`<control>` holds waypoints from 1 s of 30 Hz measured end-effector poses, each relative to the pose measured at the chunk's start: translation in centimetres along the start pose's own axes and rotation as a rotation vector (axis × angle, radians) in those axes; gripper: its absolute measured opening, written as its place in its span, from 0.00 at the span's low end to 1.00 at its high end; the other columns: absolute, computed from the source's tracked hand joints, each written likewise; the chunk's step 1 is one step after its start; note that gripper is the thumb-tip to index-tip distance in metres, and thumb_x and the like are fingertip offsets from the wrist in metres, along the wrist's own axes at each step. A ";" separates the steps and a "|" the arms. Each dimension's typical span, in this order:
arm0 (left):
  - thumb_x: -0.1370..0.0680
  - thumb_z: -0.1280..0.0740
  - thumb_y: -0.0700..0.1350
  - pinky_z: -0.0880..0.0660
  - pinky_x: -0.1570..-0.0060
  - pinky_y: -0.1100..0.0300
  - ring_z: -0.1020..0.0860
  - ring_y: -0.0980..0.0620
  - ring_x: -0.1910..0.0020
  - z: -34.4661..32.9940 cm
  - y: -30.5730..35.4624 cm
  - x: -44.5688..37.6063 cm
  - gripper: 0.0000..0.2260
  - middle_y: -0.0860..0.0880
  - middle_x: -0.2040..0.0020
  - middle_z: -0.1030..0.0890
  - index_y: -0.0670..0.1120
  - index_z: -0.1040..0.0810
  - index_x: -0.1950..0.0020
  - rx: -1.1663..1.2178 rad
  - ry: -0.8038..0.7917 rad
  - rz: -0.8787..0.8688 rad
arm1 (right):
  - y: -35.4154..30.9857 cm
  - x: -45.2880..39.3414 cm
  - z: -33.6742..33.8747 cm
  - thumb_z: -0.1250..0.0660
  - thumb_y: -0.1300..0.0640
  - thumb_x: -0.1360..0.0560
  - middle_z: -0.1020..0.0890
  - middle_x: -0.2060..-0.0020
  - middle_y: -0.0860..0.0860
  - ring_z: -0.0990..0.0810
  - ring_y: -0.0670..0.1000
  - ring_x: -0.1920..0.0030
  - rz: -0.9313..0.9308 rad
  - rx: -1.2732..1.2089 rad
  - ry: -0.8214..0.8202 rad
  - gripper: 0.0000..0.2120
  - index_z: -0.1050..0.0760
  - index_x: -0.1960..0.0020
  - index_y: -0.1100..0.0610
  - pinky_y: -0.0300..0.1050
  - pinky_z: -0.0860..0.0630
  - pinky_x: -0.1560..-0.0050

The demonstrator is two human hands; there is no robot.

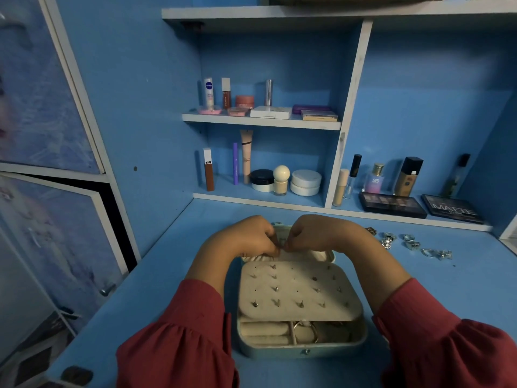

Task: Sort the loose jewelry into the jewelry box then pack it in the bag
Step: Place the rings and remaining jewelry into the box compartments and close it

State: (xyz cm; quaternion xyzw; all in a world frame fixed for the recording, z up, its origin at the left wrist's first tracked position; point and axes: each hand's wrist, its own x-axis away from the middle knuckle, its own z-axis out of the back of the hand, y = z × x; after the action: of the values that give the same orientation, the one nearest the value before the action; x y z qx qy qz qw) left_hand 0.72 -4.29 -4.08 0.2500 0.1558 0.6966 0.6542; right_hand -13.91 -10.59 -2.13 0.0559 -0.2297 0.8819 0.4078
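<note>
Both hands [247,238] [314,233] pinch something tiny above the jewelry box [300,345], fingertips touching.

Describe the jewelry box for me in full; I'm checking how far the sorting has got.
The jewelry box lies open on the blue desk, a pale blue-grey case with rounded corners and a small front clasp. A cream padded panel, studded with earring posts, tilts over its divided cream compartments, one holding a ring-like piece. The left hand and right hand pinch something small at its far edge.
</note>
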 end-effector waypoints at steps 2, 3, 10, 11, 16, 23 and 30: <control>0.28 0.28 0.44 0.26 0.57 0.55 0.22 0.48 0.57 0.0 0.0 0.0 0.05 0.44 0.57 0.21 0.43 0.19 0.57 -0.021 -0.007 -0.007 | 0.1 -0.1 -0.1 0.35 0.48 0.24 0.21 0.54 0.53 0.24 0.50 0.54 -0.026 -0.006 -0.037 0.14 0.21 0.50 0.58 0.43 0.28 0.55; 0.28 0.28 0.44 0.27 0.58 0.57 0.23 0.50 0.58 0.0 0.0 0.1 0.04 0.46 0.58 0.22 0.45 0.21 0.60 -0.028 -0.012 -0.013 | 0.1 -0.2 -0.2 0.35 0.47 0.24 0.21 0.54 0.52 0.23 0.51 0.53 -0.040 -0.013 -0.052 0.13 0.21 0.51 0.56 0.44 0.26 0.55; 0.29 0.27 0.41 0.24 0.49 0.53 0.22 0.50 0.52 0.1 0.0 0.2 0.09 0.49 0.51 0.21 0.50 0.21 0.52 0.036 0.002 -0.073 | 0.2 -0.3 -0.2 0.31 0.45 0.28 0.22 0.61 0.53 0.24 0.50 0.60 -0.058 -0.050 0.049 0.18 0.19 0.53 0.61 0.44 0.28 0.60; 0.29 0.27 0.41 0.23 0.48 0.53 0.22 0.51 0.51 0.1 -0.1 0.1 0.09 0.49 0.51 0.20 0.49 0.20 0.50 0.036 -0.002 -0.073 | 0.4 -0.1 0.1 0.30 0.47 0.28 0.20 0.60 0.53 0.24 0.51 0.60 -0.055 -0.070 0.088 0.16 0.18 0.52 0.60 0.43 0.28 0.60; 0.27 0.28 0.40 0.23 0.47 0.57 0.21 0.54 0.52 -0.2 -0.3 -0.1 0.05 0.52 0.54 0.18 0.48 0.17 0.54 0.103 0.023 -0.079 | 2.9 0.5 1.9 0.30 0.55 0.26 0.17 0.55 0.51 0.20 0.50 0.57 -0.123 -0.202 0.341 0.05 0.16 0.53 0.54 0.42 0.25 0.56; 0.25 0.31 0.41 0.30 0.60 0.69 0.23 0.56 0.54 -0.3 -1.0 -0.9 0.05 0.52 0.53 0.20 0.51 0.19 0.54 0.226 0.327 -0.086 | 9.2 -0.4 2.7 0.32 0.57 0.25 0.17 0.56 0.55 0.19 0.55 0.59 -0.384 -0.147 0.551 0.07 0.17 0.50 0.55 0.49 0.20 0.52; 0.24 0.32 0.42 0.33 0.61 0.70 0.25 0.62 0.58 -0.5 -1.0 -1.1 0.05 0.52 0.52 0.19 0.49 0.18 0.51 0.270 0.363 -0.096 | 9.9 -1.7 0.7 0.28 0.52 0.28 0.18 0.51 0.53 0.21 0.55 0.51 -0.442 -0.047 0.425 0.08 0.17 0.49 0.50 0.46 0.24 0.49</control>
State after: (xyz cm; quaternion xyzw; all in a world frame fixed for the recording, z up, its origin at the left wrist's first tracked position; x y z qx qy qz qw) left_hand 1.29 -5.24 -5.22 0.1982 0.3743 0.6710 0.6086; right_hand -20.24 -17.63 -5.53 -0.0907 -0.1421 0.7583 0.6298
